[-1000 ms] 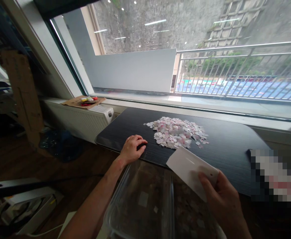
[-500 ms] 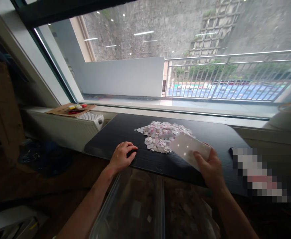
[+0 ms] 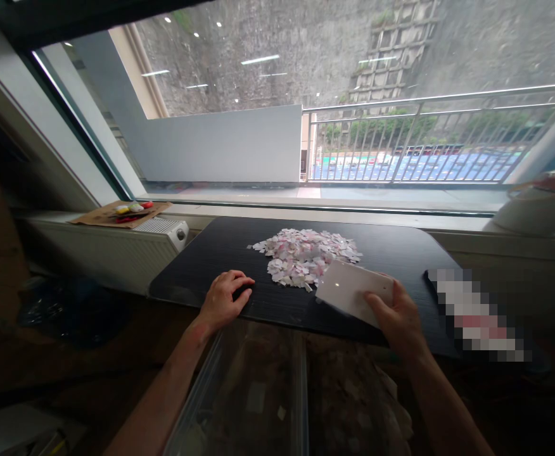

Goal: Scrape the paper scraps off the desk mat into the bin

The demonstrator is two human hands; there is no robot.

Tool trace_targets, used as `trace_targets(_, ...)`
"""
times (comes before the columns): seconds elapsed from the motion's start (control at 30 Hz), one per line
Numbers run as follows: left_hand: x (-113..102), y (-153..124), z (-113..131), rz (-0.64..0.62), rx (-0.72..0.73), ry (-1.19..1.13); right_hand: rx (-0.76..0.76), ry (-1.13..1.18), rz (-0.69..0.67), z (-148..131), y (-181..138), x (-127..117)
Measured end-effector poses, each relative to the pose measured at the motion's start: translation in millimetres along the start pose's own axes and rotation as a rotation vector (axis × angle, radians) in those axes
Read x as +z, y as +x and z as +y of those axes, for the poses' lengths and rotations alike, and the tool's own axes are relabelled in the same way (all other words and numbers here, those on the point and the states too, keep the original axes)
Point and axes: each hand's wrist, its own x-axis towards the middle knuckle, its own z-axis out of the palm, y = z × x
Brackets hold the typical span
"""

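the left hand point(image 3: 223, 299) rests at the front edge of the bench point(image 3: 386, 250), towards the front left corner. its fingers are loosely curved, with the thumb standing apart from them.

the right hand point(image 3: 403, 318) is over the front edge, right of the middle. its fingers grip a white card point(image 3: 348, 288) by the right end, thumb on the upper face. the card slants, its free end pointing left, just in front of the pile. whether that end touches the bench or the scraps cannot be told.

the pile point(image 3: 306, 253) of small white and pinkish paper scraps lies about midway along the bench, nearer the back edge than the front. a few scraps trail from its left side towards the back left corner.

below the front edge is a clear tub point(image 3: 301, 386), with some pale pieces visible in it. right of the tub is a dim mass of scraps point(image 3: 353, 392); what holds it is too dark to tell.

at the right end of the bench lies a pixelated item point(image 3: 474, 313), not identifiable. beyond the left end is a radiator point(image 3: 106, 244), with brown cardboard point(image 3: 87, 216) on top.
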Motion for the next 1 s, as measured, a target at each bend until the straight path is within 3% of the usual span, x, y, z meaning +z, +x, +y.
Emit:
trace_targets(0.3, -1, 1, 1, -0.007, -0.005, -0.001, 0.031, 0.043, -0.023, -6, -3, -3)
trace_targets(0.5, -2, 1, 3, -0.014, -0.016, -0.005, 0.063, 0.005, 0.038, -9, -12, -10)
trace_targets(0.67, -1, 1, 6, -0.018, -0.025, -0.001, 0.046, -0.103, 0.027, -8, -34, -9)
trace_targets(0.9, -1, 1, 8, -0.017, -0.03, 0.012, 0.08, 0.013, -0.079, -23, -83, 18)
trace_targets(1.0, -1, 0, 9, -0.02, -0.03, 0.011, 0.061, -0.007, -0.127, -26, -85, 15)
